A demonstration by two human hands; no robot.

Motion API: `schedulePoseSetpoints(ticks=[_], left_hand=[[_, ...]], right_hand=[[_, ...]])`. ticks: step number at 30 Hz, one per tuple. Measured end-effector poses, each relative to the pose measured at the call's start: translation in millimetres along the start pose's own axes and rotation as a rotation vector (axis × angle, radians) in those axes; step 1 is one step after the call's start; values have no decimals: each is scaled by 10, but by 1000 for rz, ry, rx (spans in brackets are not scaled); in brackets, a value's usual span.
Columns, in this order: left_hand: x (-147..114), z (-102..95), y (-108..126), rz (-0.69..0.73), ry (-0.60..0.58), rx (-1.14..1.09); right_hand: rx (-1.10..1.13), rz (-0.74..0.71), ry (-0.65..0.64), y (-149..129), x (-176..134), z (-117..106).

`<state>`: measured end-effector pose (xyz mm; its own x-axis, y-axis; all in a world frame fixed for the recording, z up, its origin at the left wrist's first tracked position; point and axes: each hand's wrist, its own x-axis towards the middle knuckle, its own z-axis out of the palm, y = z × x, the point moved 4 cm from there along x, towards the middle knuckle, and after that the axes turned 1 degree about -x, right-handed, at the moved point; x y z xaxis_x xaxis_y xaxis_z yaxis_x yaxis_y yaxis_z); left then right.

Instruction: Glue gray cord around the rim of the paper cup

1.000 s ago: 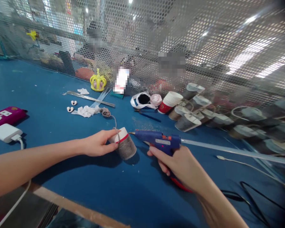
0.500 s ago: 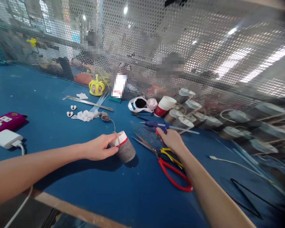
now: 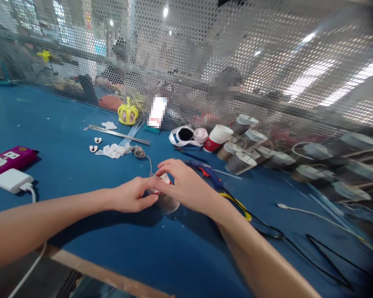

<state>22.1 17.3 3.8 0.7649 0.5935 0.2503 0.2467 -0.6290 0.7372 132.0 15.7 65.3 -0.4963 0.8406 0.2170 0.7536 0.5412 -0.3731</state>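
Note:
A paper cup [image 3: 169, 203], its wall wrapped in grey cord with a white and red band at the rim, lies tilted on the table. My left hand [image 3: 132, 194] is closed around its rim side. My right hand [image 3: 185, 184] arches over the cup, thumb and curved fingers against the rim close to the left fingertips, hiding much of it. Grey cord [image 3: 149, 160] runs from the cup back to a small bundle [image 3: 139, 153]. Right of my hand a blue glue gun [image 3: 209, 171] lies on the table. Scissors with a yellow handle [image 3: 240, 207] are mostly covered by my right arm.
Wrapped cups [image 3: 240, 162] and a stack of paper cups [image 3: 219, 136] stand at the right. Behind are ribbon rolls [image 3: 183, 136], a yellow crown [image 3: 128, 114] and a phone [image 3: 158, 111] before a perforated screen. A purple power bank [image 3: 18, 159] and a black cable [image 3: 323, 256] lie at the sides.
My right hand has let go of the glue gun, which now lies on the table, and has moved left onto the cup. My left hand keeps its hold.

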Motion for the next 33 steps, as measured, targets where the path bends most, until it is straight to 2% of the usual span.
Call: schedulePoseSetpoints(ticks=[2,4,8,11,16,20,33], left_hand=[[2,6,0,11,-5,1],[2,12,-14,-21,-24,13],[-1,-3,-17,-48,-29,11],[3,-12,-8,-52,-31,-66],[17,-17,20,-13,-1,-211],[14,-10,54,8,-13,-253],[-25,3,126,-4,-63,-302]], right_hand=[[16,15,-53,-54,35,55],[96,40,-45,-22,44,80],[281,84,173,104,-18,48],[412,182,307,188,-105,24],[723,451,298,325,-262,54],[888,532,330,431,-381,77],[852,574,346,524,-514,225]])
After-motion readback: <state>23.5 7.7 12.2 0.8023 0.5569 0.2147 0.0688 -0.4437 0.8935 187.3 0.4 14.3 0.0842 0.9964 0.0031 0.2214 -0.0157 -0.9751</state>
